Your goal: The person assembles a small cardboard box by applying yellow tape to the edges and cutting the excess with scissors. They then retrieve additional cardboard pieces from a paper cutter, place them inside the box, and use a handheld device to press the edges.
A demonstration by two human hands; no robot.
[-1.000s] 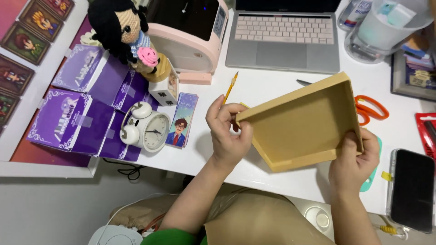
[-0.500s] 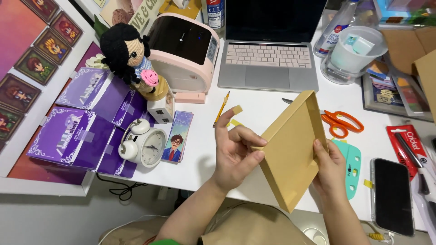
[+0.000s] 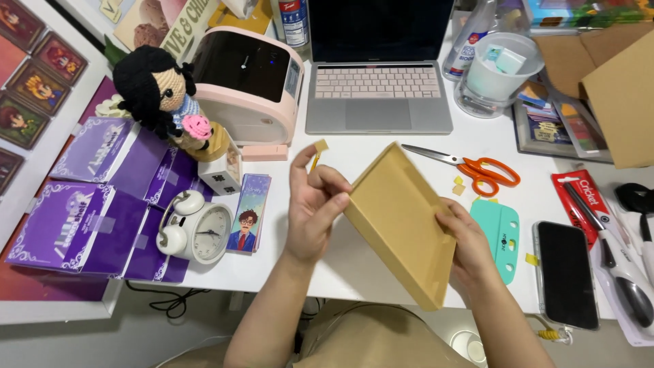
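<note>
The white table carries a laptop, with orange scissors lying nearby. Above it, tilted, a shallow cardboard box is held: left hand grip clamps its upper-left edge, right hand grip clasps its lower-right side.

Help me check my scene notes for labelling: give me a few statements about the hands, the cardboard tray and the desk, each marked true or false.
1. Both hands, left hand and right hand, hold the cardboard tray. True.
2. The tray lies flat on the desk. False: it is tilted, raised above the white desk.
3. The orange-handled scissors lie on the desk beyond the tray. True.
4. The laptop is closed. False: it is open, keyboard showing.
5. The white alarm clock sits right of the tray. False: it is left of it.
</note>
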